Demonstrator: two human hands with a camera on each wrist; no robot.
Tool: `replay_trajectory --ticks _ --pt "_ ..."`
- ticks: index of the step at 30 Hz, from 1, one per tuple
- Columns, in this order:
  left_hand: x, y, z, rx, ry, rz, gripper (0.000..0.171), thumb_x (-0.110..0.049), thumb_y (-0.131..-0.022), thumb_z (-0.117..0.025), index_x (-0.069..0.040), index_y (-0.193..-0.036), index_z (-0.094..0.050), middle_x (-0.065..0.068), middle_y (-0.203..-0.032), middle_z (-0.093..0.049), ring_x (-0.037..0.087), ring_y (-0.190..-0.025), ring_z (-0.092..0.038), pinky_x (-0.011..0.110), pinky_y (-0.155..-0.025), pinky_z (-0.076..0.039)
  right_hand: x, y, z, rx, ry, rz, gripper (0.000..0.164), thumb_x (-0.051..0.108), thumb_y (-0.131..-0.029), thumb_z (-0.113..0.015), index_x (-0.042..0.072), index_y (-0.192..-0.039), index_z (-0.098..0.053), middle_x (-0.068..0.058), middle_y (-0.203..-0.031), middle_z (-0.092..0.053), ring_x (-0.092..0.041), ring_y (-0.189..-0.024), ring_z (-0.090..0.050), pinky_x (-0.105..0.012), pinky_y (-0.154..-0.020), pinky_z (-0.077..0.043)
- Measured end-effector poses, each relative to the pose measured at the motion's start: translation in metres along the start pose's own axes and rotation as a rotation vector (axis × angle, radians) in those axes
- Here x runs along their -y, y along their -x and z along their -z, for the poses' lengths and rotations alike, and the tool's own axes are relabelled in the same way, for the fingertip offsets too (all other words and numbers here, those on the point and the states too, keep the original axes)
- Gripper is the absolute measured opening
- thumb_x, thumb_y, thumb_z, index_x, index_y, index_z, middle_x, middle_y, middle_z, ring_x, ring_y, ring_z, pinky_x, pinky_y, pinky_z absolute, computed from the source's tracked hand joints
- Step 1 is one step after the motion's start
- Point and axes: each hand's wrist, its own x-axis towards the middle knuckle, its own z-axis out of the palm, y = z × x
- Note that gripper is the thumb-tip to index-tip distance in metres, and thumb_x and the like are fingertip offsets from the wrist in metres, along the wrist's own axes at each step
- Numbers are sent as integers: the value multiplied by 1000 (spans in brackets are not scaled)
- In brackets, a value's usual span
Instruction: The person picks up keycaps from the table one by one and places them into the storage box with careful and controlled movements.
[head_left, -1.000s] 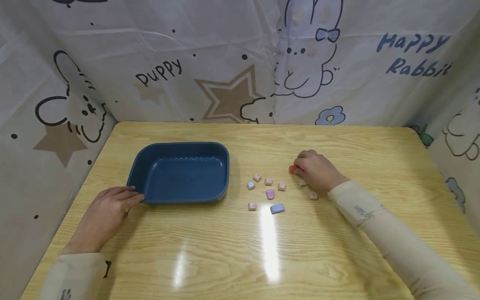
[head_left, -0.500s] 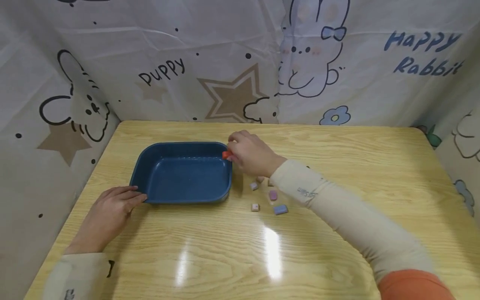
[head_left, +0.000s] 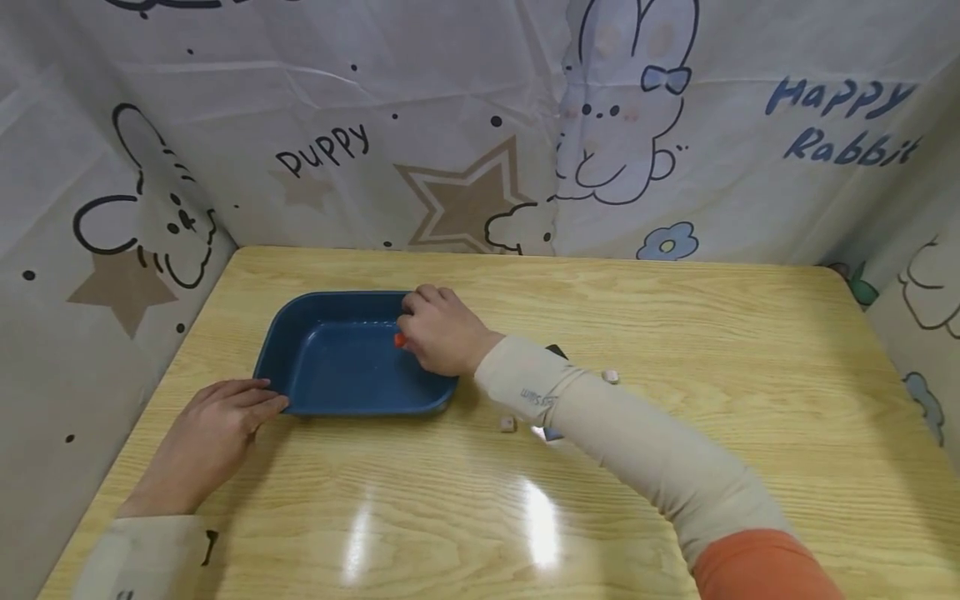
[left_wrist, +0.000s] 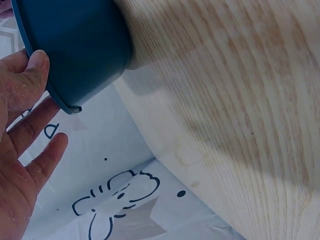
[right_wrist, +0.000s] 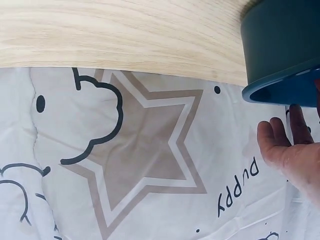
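A deep blue rectangular tray (head_left: 345, 367) stands at the left of the table. My left hand (head_left: 213, 433) grips its near left corner; in the left wrist view the thumb (left_wrist: 37, 67) lies over the rim with fingers beyond it. Over the tray's right part, my right hand (head_left: 444, 332) pinches a small red keycap (head_left: 400, 340), only partly showing past the fingertips. Right of the tray lie a pale keycap (head_left: 507, 424), a longer blue keycap (head_left: 552, 433) partly under the sleeve in view, and another pale keycap (head_left: 611, 377). The right forearm hides the other keycaps.
The wood-grain table (head_left: 360, 500) is bordered by a printed cloth (head_left: 450, 117) at the back and sides. A small black piece (head_left: 557, 352) shows past the upper edge of the right sleeve (head_left: 622, 433).
My right hand has carried the red keycap leftward from among the loose keycaps, past the tray's right rim, to over its inside. My left hand has stayed at the tray's corner.
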Motion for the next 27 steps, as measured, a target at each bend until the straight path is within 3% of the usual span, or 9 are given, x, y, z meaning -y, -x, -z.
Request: replay_trajectory --ticks 7,14,27 --pt "-2 0 -1 1 15 -3 41 18 -58 -68 -5 -92 -75 10 -89 -74 30 -92 -67 47 -84 -56 2 1 -3 15 19 9 28 28 -96 -52 16 -116 -68 -7 -130 -58 -26 -123 -50 -42 -104 -50" --pt "-1 -3 -2 -8 11 -34 42 18 -58 -67 -5 -92 -75 10 -89 -74 30 -92 -68 47 -84 -56 -4 7 -5 27 -30 -40 33 35 -96 -51 15 -118 -66 -8 -137 -53 -27 -129 -45 -44 -110 -46" --pt "1 -2 0 30 9 -2 43 17 -57 -67 -5 -93 -75 11 -91 -74 32 -95 -66 50 -86 -55 -31 39 11 -99 -123 -118 34 33 -95 -54 10 -118 -64 -12 -139 -52 -32 -132 -45 -48 -112 -44"
